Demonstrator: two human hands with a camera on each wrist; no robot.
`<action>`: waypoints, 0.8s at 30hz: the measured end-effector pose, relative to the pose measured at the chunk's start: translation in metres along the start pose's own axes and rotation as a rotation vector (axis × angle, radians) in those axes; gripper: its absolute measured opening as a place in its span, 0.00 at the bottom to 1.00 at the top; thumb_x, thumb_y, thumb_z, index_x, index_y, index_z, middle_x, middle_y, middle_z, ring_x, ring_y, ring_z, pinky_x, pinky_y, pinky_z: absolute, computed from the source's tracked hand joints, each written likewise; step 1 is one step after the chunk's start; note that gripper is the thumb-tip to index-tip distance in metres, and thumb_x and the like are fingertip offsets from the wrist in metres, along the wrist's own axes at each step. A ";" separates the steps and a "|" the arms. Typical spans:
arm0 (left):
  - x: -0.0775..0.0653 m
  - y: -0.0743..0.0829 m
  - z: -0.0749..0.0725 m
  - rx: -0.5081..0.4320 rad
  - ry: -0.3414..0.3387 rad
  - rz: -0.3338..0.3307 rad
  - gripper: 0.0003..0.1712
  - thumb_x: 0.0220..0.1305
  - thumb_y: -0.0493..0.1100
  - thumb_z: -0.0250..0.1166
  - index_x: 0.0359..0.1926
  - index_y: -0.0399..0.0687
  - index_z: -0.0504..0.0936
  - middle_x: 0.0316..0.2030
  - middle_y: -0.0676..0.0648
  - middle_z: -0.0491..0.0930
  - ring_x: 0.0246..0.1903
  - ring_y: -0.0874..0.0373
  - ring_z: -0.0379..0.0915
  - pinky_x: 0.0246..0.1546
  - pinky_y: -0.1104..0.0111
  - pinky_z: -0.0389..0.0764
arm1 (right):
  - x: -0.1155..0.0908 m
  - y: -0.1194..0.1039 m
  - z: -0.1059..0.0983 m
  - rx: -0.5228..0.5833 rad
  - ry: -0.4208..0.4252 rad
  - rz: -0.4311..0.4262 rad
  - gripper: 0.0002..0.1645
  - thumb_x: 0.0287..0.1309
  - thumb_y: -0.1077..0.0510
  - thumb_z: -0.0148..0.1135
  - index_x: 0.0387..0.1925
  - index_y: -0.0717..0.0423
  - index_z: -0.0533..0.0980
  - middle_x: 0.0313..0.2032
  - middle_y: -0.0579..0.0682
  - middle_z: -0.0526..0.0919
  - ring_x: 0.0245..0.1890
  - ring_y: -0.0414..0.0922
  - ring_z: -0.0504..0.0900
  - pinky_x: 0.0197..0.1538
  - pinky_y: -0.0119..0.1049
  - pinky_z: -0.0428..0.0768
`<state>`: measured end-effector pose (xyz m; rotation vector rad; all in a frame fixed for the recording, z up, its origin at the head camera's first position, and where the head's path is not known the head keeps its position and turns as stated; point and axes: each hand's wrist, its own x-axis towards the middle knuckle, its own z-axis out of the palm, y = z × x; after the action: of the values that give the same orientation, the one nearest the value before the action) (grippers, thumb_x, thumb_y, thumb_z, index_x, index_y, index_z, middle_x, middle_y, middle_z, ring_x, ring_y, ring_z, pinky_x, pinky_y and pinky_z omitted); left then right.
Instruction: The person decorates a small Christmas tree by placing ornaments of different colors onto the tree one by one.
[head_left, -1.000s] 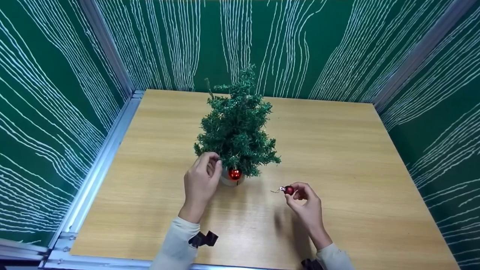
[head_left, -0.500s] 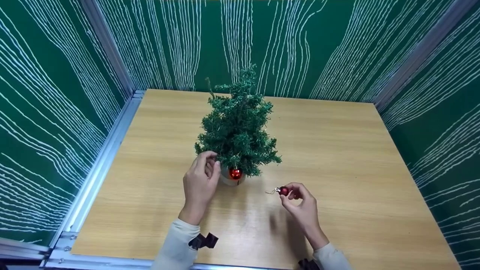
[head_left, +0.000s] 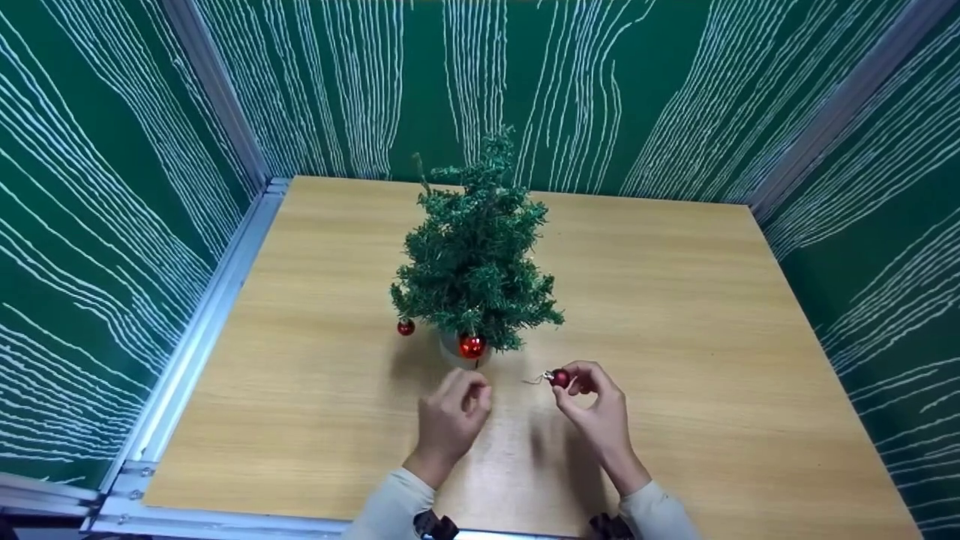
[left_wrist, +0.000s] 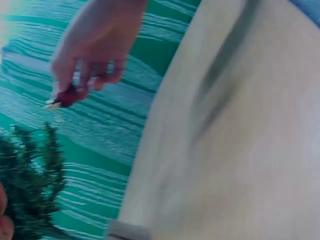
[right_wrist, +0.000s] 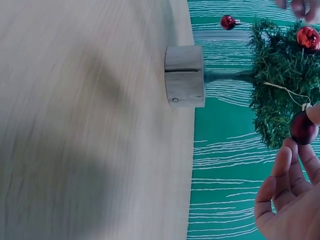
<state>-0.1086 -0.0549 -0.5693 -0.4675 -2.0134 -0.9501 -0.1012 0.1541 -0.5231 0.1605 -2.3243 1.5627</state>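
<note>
A dark red Christmas bauble (head_left: pixel 560 377) is pinched between thumb and fingertips of my right hand (head_left: pixel 604 409); its metal cap and thin string loop point left. My left hand (head_left: pixel 450 416) hovers in front of the tree, fingers loosely bent, nothing visible in them. The small green artificial Christmas tree (head_left: pixel 480 255) stands upright mid-table. From its lower left branch hangs a small red bauble (head_left: pixel 406 327), and a shiny red bauble (head_left: pixel 472 346) hangs at the front. In the right wrist view the held bauble's string (right_wrist: pixel 287 90) trails in front of the branches.
The tree's round pale base (right_wrist: pixel 185 77) rests on the wooden table (head_left: pixel 660 300). Green panels (head_left: pixel 420 82) with white streaks wall the back and sides, joined by metal frame posts (head_left: pixel 217 90). A metal rail (head_left: pixel 202 300) runs along the left edge.
My left hand has left the lower left branch and moved right and toward me, revealing the small bauble hanging there. My right hand has drifted slightly left with its bauble.
</note>
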 end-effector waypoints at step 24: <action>-0.004 0.014 0.035 -0.065 -0.165 -0.104 0.09 0.56 0.38 0.71 0.37 0.51 0.80 0.31 0.56 0.79 0.21 0.68 0.70 0.22 0.83 0.70 | -0.004 -0.006 0.009 0.014 -0.009 -0.060 0.14 0.45 0.75 0.70 0.37 0.66 0.78 0.30 0.53 0.83 0.27 0.56 0.76 0.37 0.28 0.73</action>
<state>-0.1163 -0.0191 -0.5791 -0.4942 -2.1779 -1.0733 -0.0980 0.1434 -0.5219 0.2390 -2.2934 1.5524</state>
